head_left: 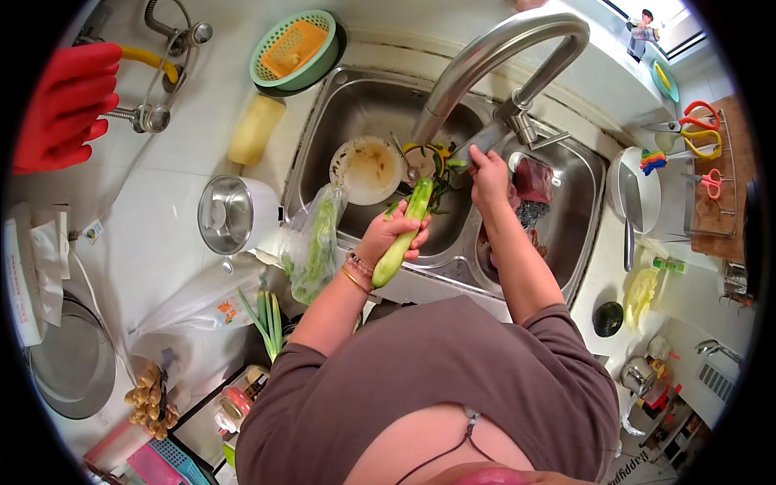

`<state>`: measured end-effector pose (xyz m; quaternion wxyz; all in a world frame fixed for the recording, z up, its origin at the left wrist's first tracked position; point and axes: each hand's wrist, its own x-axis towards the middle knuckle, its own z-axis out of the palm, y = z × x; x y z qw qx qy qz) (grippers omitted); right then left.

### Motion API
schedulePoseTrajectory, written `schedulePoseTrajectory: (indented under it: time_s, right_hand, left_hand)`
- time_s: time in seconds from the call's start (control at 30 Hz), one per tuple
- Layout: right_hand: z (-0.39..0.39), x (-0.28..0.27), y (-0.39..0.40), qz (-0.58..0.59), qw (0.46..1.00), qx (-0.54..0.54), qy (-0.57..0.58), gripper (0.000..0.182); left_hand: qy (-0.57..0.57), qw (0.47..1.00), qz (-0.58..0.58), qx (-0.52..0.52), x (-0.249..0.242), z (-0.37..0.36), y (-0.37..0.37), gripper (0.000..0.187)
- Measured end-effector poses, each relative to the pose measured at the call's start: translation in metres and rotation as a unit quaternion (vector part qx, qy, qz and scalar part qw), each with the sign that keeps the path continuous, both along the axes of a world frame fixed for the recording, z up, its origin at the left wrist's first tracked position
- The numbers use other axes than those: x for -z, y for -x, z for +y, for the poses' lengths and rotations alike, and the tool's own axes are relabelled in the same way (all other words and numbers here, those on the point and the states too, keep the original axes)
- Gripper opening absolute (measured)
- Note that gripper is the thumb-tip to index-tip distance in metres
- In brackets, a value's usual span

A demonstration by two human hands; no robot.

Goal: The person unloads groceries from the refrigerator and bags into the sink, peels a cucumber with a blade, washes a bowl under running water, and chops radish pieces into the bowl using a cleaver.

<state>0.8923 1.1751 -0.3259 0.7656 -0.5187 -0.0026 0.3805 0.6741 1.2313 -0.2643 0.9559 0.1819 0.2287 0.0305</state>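
Note:
My left hand (394, 236) is wrapped around a long pale-green squash (416, 206), its skin largely peeled, held slanting over the sink's front edge. My right hand (489, 178) is closed on a flat grey metal tool (483, 140) by the tap; I cannot tell its exact kind. Green peel strips (440, 179) hang and lie below the squash's upper end. In the left basin (319, 145) sit a soiled pale bowl (365, 170) and a spoon (411, 171). The right basin holds dark red meat (533, 179), partly behind my right forearm.
The arched tap (505, 40) rises over the basins. Left of the sink are a green basket (327, 61), a metal pot (226, 214) and a plastic bag of green vegetables (315, 246). At right, a knife (629, 202) rests across a white bowl (651, 190), near an avocado (608, 318).

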Motion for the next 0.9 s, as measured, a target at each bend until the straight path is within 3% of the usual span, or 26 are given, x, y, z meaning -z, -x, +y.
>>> schedulePoseTrajectory:
  time_s: [0.13, 0.23, 0.27, 0.37, 0.4, 0.43, 0.53, 0.63, 0.67, 0.7, 0.73, 0.8, 0.83, 0.9]
  right_hand:
    - [0.001, -0.018, 0.052, -0.127, 0.980, -0.138, -0.067, 0.010]
    - [0.003, 0.029, 0.009, -0.064, 0.997, -0.022, 0.024, 0.010]
    - [0.000, -0.002, 0.006, -0.025, 1.000, -0.009, -0.007, 0.011]
    - [0.001, -0.012, 0.033, -0.084, 0.989, -0.103, -0.061, 0.013]
    - [0.002, -0.011, 0.040, -0.269, 0.949, -0.158, -0.041, 0.014]
    - [0.002, 0.005, 0.034, -0.304, 0.938, -0.168, 0.009, 0.013]
    - [0.004, 0.029, 0.006, -0.105, 0.993, -0.046, 0.016, 0.017]
    - [-0.007, 0.009, 0.032, -0.284, 0.943, -0.170, 0.026, 0.021]
    - [-0.005, 0.000, 0.047, -0.379, 0.905, -0.196, -0.001, 0.022]
    - [-0.005, 0.013, 0.045, -0.436, 0.880, -0.182, 0.047, 0.021]
    - [-0.004, 0.013, 0.035, -0.367, 0.918, -0.121, 0.090, 0.019]
    - [0.007, 0.036, 0.003, -0.189, 0.981, 0.003, 0.052, 0.015]
    - [0.003, 0.041, -0.001, -0.105, 0.994, -0.021, 0.010, 0.013]
    - [-0.002, 0.025, 0.025, -0.214, 0.971, -0.109, 0.001, 0.014]
  left_hand:
    - [0.016, 1.000, 0.006, -0.008, 0.004, 0.000, -0.002, 0.032]
    - [0.004, 0.999, 0.034, 0.001, -0.009, -0.005, -0.002, 0.029]
    - [0.022, 1.000, 0.014, 0.010, -0.004, -0.004, 0.000, 0.031]
    - [-0.044, 0.995, 0.095, 0.007, 0.009, -0.002, 0.000, 0.034]
    - [-0.046, 0.995, 0.090, 0.015, 0.014, -0.003, -0.001, 0.033]
    - [-0.051, 0.995, 0.084, 0.024, 0.017, -0.002, -0.002, 0.033]
    - [-0.062, 0.994, 0.082, 0.021, 0.008, -0.008, -0.002, 0.031]
    - [-0.081, 0.990, 0.111, 0.007, 0.016, -0.003, -0.001, 0.034]
    - [-0.063, 0.993, 0.100, 0.010, 0.015, -0.003, 0.000, 0.035]
    - [-0.049, 0.995, 0.087, 0.014, 0.015, -0.001, -0.001, 0.036]
    - [-0.050, 0.995, 0.088, 0.025, 0.014, -0.003, -0.003, 0.036]
    - [-0.054, 0.993, 0.094, 0.044, 0.011, -0.007, -0.003, 0.037]
    - [-0.062, 0.992, 0.106, 0.028, 0.006, -0.010, -0.003, 0.037]
    - [-0.098, 0.985, 0.138, 0.027, 0.016, -0.008, -0.004, 0.043]
